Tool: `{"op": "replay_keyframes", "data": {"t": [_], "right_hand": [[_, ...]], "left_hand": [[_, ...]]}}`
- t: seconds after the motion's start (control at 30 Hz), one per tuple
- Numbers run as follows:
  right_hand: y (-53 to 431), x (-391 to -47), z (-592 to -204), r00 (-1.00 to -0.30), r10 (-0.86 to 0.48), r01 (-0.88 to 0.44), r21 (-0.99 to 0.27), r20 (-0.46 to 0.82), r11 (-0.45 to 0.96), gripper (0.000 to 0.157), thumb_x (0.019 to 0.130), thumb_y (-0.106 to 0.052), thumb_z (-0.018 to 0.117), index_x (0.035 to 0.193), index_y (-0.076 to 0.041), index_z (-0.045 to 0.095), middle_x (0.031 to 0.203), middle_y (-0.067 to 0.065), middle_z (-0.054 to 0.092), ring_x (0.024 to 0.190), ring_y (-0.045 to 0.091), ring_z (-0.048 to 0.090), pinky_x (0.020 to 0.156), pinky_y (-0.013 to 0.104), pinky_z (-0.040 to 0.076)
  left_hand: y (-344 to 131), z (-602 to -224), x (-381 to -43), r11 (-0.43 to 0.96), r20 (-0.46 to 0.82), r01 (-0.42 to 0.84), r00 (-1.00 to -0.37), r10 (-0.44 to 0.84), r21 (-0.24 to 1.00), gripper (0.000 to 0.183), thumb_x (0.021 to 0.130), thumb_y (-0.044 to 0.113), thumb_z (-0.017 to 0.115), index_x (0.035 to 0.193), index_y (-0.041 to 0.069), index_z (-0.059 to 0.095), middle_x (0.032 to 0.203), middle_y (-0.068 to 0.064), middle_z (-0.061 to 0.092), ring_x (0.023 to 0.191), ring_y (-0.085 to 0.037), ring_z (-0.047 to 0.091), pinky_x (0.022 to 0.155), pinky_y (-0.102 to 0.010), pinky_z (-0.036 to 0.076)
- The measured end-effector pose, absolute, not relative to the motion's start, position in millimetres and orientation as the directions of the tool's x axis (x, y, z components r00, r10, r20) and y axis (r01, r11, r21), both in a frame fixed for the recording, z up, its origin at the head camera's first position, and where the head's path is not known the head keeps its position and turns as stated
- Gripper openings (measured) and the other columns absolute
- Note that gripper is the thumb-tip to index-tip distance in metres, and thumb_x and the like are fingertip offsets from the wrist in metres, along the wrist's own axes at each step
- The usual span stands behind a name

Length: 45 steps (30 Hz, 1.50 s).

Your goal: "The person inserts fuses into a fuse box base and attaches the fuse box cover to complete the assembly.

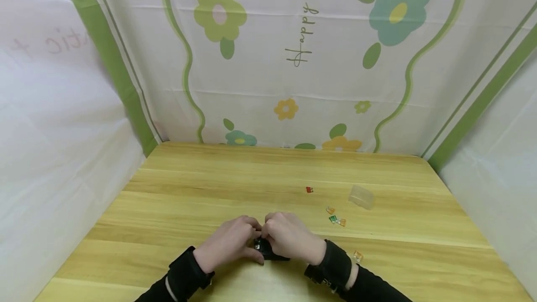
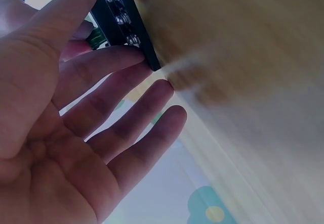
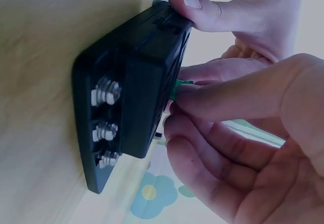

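A black fuse box [image 3: 142, 90] with a row of metal screw terminals [image 3: 106, 132] lies on the wooden table, between both hands. My left hand [image 1: 232, 240] steadies it, thumb at one end and fingertips at the opposite side, as the left wrist view shows. The ring and little fingers of that hand stretch out loosely. With thumb and finger, my right hand [image 1: 290, 237] pinches a small green blade fuse [image 3: 181, 87] against the top face of the box. How deep the fuse sits in its slot is hidden by the fingertips.
Right of the hands lie a red fuse [image 1: 309, 189], a green fuse [image 1: 333, 219] and several orange fuses [image 1: 330, 210]. A clear plastic cover [image 1: 361, 197] lies farther back. A flowered cloth [image 1: 251, 73] hangs behind the table, with white cloth at both sides.
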State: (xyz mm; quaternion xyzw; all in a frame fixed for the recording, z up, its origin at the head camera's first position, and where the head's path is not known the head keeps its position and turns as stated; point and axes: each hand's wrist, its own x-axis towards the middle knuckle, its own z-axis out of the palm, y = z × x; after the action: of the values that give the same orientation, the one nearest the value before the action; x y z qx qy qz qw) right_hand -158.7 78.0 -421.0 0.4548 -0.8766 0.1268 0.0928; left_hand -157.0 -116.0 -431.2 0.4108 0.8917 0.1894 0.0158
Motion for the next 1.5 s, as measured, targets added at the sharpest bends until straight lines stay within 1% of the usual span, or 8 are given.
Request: {"op": "replay_keyframes", "data": {"t": [0.17,0.27,0.33,0.47,0.6,0.97,1.2,1.5], "right_hand": [[75,-157,-418,-0.562,-0.777,-0.823,-0.103,0.283,0.558,0.031,0.072,0.004,0.064,0.058,-0.021,0.050,0.061,-0.010,0.031,0.055,0.005,0.025,0.051,0.015,0.016],[74,-157,-418,-0.557,-0.781,-0.826,-0.092,0.282,0.556,0.029,0.073,0.003,0.065,0.060,-0.020,0.053,0.062,-0.010,0.031,0.055,0.004,0.025,0.051,0.015,0.017],[75,-159,-418,-0.560,-0.782,-0.825,-0.096,0.275,0.557,0.024,0.076,0.001,0.066,0.065,-0.019,0.059,0.063,-0.011,0.035,0.055,0.002,0.029,0.050,0.013,0.020],[80,-162,-419,-0.566,-0.781,-0.823,-0.122,0.263,0.555,0.020,0.080,-0.002,0.065,0.073,-0.020,0.066,0.065,-0.013,0.041,0.057,0.001,0.036,0.050,0.011,0.027],[83,-163,-419,-0.563,-0.783,-0.825,-0.141,0.264,0.547,0.019,0.081,-0.002,0.065,0.076,-0.021,0.068,0.066,-0.013,0.042,0.057,0.001,0.038,0.050,0.011,0.029],[84,-162,-417,-0.583,-0.776,-0.812,-0.163,0.242,0.560,0.019,0.081,-0.003,0.064,0.076,-0.022,0.067,0.067,-0.014,0.044,0.057,0.000,0.038,0.049,0.012,0.029],[83,-161,-418,-0.603,-0.762,-0.798,-0.148,0.235,0.585,0.019,0.081,-0.003,0.063,0.076,-0.021,0.069,0.067,-0.014,0.045,0.056,0.000,0.040,0.050,0.012,0.032],[77,-154,-418,-0.596,-0.758,-0.797,-0.078,0.267,0.599,0.025,0.076,0.000,0.066,0.064,-0.021,0.060,0.062,-0.011,0.037,0.053,0.003,0.029,0.048,0.014,0.022]], "left_hand": [[-116,-431,-158,0.583,0.144,0.742,-0.650,0.746,0.331,0.033,0.069,0.053,0.075,0.066,0.023,0.062,0.098,0.008,0.061,0.088,-0.006,0.056,0.068,-0.015,0.043],[-116,-430,-158,0.580,0.154,0.751,-0.643,0.750,0.315,0.038,0.069,0.053,0.075,0.060,0.025,0.051,0.096,0.008,0.060,0.085,-0.005,0.056,0.066,-0.014,0.042],[-117,-430,-158,0.579,0.157,0.755,-0.640,0.752,0.307,0.039,0.069,0.053,0.075,0.060,0.025,0.050,0.096,0.008,0.060,0.085,-0.005,0.055,0.066,-0.014,0.041],[-116,-430,-159,0.574,0.166,0.759,-0.636,0.753,0.307,0.035,0.070,0.053,0.075,0.067,0.021,0.060,0.096,0.009,0.060,0.085,-0.005,0.055,0.066,-0.013,0.041],[-114,-430,-158,0.571,0.170,0.760,-0.635,0.753,0.312,0.039,0.070,0.054,0.074,0.079,0.016,0.069,0.094,0.009,0.060,0.081,-0.004,0.054,0.064,-0.013,0.041],[-113,-431,-156,0.591,0.157,0.747,-0.652,0.742,0.304,0.039,0.069,0.055,0.074,0.077,0.018,0.068,0.094,0.009,0.060,0.084,-0.005,0.054,0.067,-0.015,0.042],[-113,-430,-155,0.599,0.159,0.738,-0.662,0.733,0.311,0.046,0.069,0.053,0.076,0.092,0.013,0.074,0.098,0.006,0.063,0.090,-0.008,0.057,0.071,-0.017,0.045],[-114,-431,-154,0.598,0.151,0.738,-0.660,0.736,0.313,0.042,0.068,0.052,0.076,0.088,0.015,0.075,0.096,0.008,0.062,0.088,-0.007,0.057,0.069,-0.016,0.044]]}}
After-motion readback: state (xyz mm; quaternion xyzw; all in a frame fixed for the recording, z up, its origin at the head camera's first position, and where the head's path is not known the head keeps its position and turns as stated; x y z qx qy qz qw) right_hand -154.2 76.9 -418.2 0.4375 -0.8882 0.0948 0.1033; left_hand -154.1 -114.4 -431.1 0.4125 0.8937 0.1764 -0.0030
